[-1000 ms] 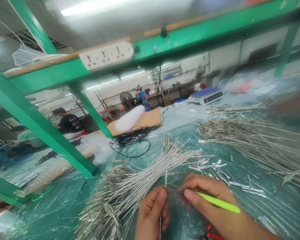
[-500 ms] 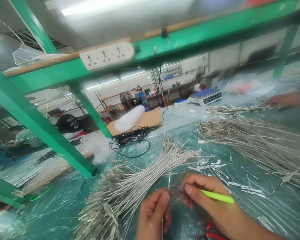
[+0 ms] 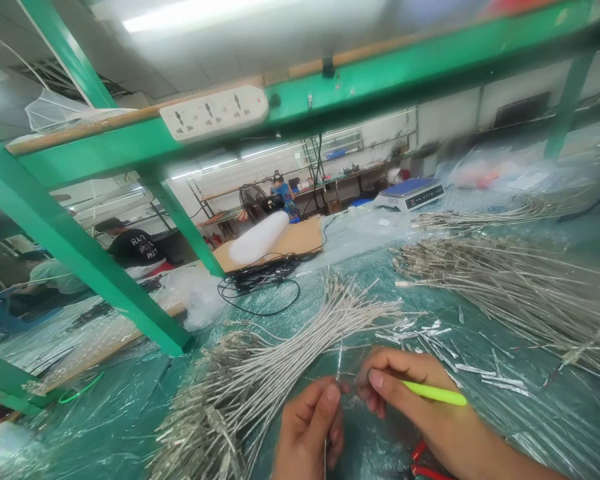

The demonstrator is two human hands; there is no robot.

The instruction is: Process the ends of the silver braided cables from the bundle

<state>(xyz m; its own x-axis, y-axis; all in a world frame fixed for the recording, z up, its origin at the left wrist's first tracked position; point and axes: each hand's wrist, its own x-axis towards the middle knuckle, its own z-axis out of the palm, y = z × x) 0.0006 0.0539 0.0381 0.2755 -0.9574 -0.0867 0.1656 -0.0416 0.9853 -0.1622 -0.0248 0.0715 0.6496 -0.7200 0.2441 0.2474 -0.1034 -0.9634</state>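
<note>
My left hand [image 3: 314, 421] is closed around a thin silver cable [image 3: 340, 357], pinched between thumb and forefinger, with its foil-like end pointing up. My right hand [image 3: 405, 393] is closed on a slim tool with a bright yellow-green handle [image 3: 435, 393]; its working tip is hidden by my fingers. The fingertips of both hands nearly meet at the cable. Just left of them lies a big bundle of braided silver cables [image 3: 285, 347]. Strips of silver foil [image 3: 505, 383] are scattered right of my hands. A red-handled tool [image 3: 425, 470] is partly hidden under my right wrist.
More cable bundles [image 3: 505, 287] lie at the right. A black cable coil [image 3: 265, 277] and a blue-topped scale [image 3: 413, 193] stand farther back. Green shelf posts [image 3: 95, 247] and a beam with a power strip [image 3: 215, 112] frame the bench. People are in the background.
Another person's hand at the far right has left the upper cable bundle and is out of view. My own hands have hardly moved.
</note>
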